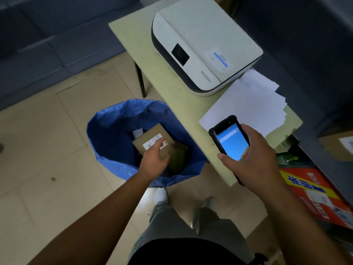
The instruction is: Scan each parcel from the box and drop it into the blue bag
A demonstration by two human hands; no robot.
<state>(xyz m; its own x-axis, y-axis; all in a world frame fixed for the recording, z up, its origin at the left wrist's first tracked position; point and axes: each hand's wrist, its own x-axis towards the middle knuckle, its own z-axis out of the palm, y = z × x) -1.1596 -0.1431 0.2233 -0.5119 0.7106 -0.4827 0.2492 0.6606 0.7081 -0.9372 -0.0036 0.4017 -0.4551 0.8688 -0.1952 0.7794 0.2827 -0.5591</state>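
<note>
My left hand is open over the blue bag; brown parcels lie inside. My right hand grips the scanner.

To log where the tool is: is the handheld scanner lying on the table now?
No, the right hand grips the scanner, fingers curled round its body, and holds it above the near edge of the table.

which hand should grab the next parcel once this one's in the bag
Left, probably: the left hand is over the blue bag with fingers loose on the brown parcel, while the right hand grips the scanner.
</note>
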